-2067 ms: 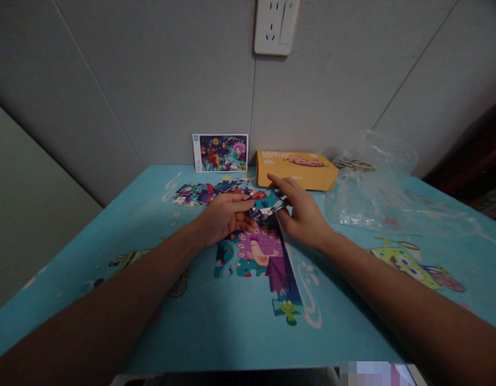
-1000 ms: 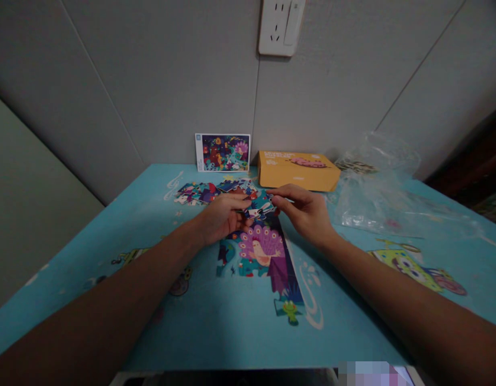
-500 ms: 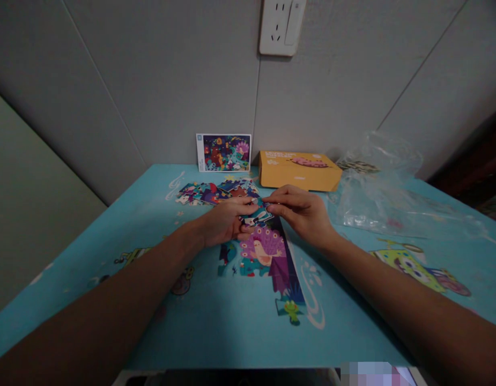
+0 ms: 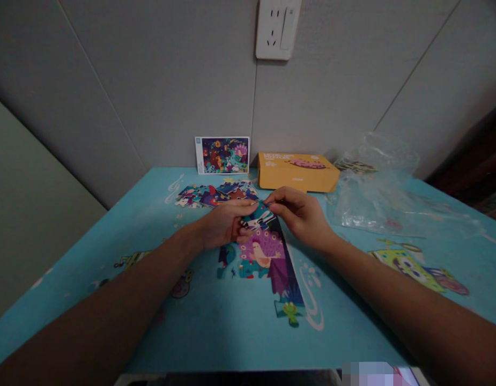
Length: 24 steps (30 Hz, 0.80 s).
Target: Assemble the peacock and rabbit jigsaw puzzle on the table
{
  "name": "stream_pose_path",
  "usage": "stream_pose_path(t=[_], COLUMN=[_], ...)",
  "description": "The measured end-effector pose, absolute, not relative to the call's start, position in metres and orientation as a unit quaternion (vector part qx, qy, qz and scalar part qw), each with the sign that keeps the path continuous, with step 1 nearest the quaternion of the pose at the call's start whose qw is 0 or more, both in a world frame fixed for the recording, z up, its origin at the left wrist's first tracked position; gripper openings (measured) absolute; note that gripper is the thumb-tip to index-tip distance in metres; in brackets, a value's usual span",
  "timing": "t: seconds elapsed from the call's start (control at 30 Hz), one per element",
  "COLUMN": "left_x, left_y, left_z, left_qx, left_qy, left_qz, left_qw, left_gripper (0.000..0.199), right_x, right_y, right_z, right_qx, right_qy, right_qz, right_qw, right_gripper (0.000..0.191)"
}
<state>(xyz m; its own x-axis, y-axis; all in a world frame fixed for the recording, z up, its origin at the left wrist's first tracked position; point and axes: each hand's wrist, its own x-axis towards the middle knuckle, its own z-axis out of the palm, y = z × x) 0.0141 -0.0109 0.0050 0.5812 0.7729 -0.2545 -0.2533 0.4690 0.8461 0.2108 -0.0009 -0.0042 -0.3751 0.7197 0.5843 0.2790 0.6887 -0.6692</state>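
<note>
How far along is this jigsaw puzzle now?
Done: the peacock section lies assembled on the mat. In hand: the left hand and right hand hold teal puzzle pieces at its top edge. Left: a loose pile of pieces beyond, near the picture card.

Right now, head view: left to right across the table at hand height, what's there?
left hand → puzzle pieces → right hand → clear plastic bag
</note>
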Motion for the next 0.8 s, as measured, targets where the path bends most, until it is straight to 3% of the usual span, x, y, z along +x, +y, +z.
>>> stream_pose_path(t=[0.2, 0.4, 0.6, 0.8], left_x=[0.015, 0.015, 0.014, 0.016], left_y=[-0.01, -0.007, -0.004, -0.007], left_z=[0.007, -0.003, -0.01, -0.005], left_qx=[0.431, 0.534, 0.626, 0.637], left_qy=[0.333, 0.385, 0.397, 0.398], left_qz=[0.332, 0.347, 0.336, 0.328], left_qw=[0.77, 0.667, 0.581, 0.572], left_gripper=[0.016, 0.026, 0.025, 0.023], right_x=[0.212, 0.215, 0.218, 0.22], right_y=[0.008, 0.014, 0.015, 0.015], right_z=[-0.01, -0.011, -0.012, -0.014], right_qx=[-0.328, -0.338, -0.327, -0.332], right_qy=[-0.745, -0.746, -0.737, -0.718], right_qz=[0.309, 0.334, 0.363, 0.403], right_qw=[0.491, 0.467, 0.467, 0.46], right_gripper=[0.018, 0.017, 0.022, 0.025])
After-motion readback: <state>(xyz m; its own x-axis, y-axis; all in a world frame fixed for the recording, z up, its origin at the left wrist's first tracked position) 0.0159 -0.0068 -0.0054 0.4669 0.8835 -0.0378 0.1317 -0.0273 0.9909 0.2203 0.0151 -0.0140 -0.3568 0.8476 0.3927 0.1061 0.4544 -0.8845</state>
